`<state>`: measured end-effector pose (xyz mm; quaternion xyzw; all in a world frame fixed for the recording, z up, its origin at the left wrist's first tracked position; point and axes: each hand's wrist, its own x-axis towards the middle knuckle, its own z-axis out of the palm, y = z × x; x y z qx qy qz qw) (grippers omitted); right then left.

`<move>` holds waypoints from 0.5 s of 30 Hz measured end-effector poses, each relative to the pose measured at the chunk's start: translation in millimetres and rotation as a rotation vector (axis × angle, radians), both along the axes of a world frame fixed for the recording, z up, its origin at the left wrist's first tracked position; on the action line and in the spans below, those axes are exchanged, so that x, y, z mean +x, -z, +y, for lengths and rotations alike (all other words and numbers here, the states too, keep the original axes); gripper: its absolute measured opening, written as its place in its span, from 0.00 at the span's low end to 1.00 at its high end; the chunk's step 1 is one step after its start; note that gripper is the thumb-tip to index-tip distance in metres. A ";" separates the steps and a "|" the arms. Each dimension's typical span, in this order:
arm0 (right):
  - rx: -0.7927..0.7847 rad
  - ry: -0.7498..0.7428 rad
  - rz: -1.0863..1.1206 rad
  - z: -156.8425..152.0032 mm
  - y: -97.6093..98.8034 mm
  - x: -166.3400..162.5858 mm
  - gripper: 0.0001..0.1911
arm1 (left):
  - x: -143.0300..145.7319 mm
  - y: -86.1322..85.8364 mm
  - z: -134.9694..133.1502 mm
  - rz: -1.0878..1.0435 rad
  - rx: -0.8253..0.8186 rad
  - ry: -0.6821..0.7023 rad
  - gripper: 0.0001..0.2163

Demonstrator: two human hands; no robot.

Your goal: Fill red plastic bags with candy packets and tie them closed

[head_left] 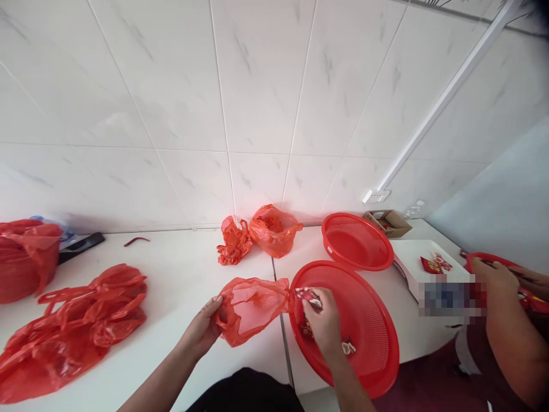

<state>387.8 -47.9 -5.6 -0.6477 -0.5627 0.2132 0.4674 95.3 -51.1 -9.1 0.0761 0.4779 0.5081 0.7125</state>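
My left hand (206,327) grips the left edge of a thin red plastic bag (251,309) and holds it open above the white table (184,286). At the bag's right edge, my right hand (323,320) pinches a small red wrapped packet (309,296). That hand hovers over a red mesh basket (369,337), where another small red packet (348,347) lies.
A pile of red bags (81,326) lies at left, a fuller red bag (26,257) behind it. Two bunched red bags (257,234) sit by the tiled wall. A second red basket (358,240), a cardboard box (388,221) and a white scale (433,272) stand right. Another person's arm (510,326) reaches in.
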 end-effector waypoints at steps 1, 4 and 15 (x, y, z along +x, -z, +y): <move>0.025 -0.084 0.055 -2.4 -7.0 -18.1 0.08 | 0.3 1.0 0.4 -0.001 0.003 0.005 0.08; 0.005 -0.309 0.094 -3.8 -18.6 -64.2 0.12 | 0.6 3.9 2.0 -0.003 0.007 0.032 0.08; -0.388 0.108 -0.205 1.7 39.5 63.2 0.22 | -2.2 12.3 10.5 -0.072 0.002 0.073 0.09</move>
